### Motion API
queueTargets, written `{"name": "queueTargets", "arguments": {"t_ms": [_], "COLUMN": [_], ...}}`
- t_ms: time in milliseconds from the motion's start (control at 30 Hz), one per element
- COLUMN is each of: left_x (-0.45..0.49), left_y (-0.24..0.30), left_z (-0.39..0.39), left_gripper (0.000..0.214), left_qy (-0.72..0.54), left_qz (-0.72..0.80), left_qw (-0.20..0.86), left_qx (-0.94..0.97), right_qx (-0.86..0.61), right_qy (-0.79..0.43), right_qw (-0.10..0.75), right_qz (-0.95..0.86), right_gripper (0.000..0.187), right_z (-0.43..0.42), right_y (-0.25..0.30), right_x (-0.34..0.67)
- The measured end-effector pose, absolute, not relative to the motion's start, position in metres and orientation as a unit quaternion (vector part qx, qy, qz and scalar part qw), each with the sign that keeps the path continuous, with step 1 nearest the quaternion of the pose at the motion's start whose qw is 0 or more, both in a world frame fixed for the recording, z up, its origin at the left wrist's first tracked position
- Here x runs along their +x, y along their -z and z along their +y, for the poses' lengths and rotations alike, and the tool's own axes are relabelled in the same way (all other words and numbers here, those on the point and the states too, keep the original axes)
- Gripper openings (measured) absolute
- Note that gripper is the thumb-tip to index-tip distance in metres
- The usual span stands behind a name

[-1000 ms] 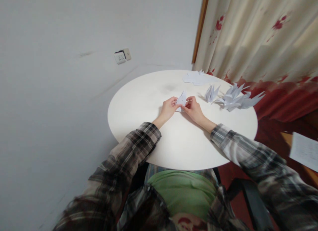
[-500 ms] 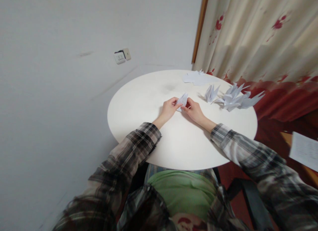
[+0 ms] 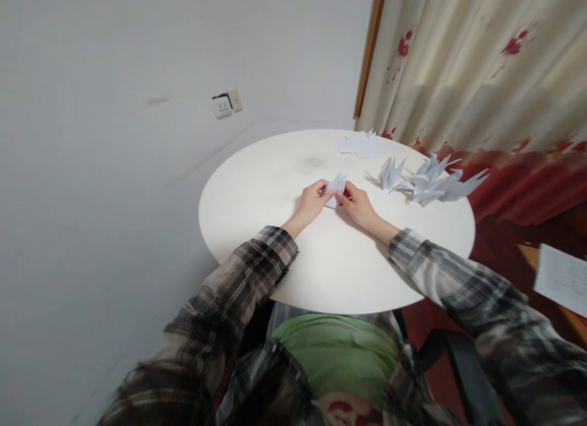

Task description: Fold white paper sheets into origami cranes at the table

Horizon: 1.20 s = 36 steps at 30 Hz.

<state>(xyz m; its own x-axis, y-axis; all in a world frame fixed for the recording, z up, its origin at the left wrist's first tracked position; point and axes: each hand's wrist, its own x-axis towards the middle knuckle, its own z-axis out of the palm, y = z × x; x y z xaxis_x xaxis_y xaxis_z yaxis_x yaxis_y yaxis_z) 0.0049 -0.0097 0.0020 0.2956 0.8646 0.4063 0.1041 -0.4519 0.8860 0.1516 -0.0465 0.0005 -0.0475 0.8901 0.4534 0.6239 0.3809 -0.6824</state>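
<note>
A small piece of folded white paper (image 3: 337,183) is held between my two hands, just over the middle of the round white table (image 3: 257,212). My left hand (image 3: 313,200) pinches its left side, thumb across the front face. On the other side my right hand (image 3: 358,203) grips the paper's right edge between thumb and fingers. Part of the paper is covered by the fingers. To the right of my hands stands a single folded paper crane (image 3: 389,173), and beyond it lies a cluster of several paper cranes (image 3: 438,180).
Flat white paper sheets (image 3: 360,145) lie at the table's far edge with a small folded piece on them. A patterned curtain (image 3: 481,77) hangs behind on the right. A wall socket (image 3: 222,106) is on the left wall. A chair armrest (image 3: 463,365) is at lower right.
The thumbs have shifted slightly on the folded paper, and its upper part looks a little different in shape. Both hands stay in the same place.
</note>
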Motion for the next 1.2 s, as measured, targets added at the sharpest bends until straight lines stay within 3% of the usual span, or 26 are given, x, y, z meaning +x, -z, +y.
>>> {"name": "queueTargets", "arguments": {"t_ms": [867, 1200], "left_x": [0.0066, 0.0083], "left_y": [-0.0056, -0.0064], "left_z": [-0.0121, -0.0110], "left_gripper": [0.014, 0.023], "left_qy": [-0.535, -0.547], "left_qz": [0.350, 0.343], "left_qw": [0.364, 0.394], "left_qx": [0.678, 0.654], "right_qx": [-0.499, -0.488], "right_qy": [-0.212, -0.237], "right_qw": [0.368, 0.368], "right_qz": [-0.755, -0.755], "right_gripper": [0.010, 0.009], "right_z": [-0.0542, -0.0529], "right_y": [-0.0055, -0.0052], "right_x": [0.1477, 0.1484]}}
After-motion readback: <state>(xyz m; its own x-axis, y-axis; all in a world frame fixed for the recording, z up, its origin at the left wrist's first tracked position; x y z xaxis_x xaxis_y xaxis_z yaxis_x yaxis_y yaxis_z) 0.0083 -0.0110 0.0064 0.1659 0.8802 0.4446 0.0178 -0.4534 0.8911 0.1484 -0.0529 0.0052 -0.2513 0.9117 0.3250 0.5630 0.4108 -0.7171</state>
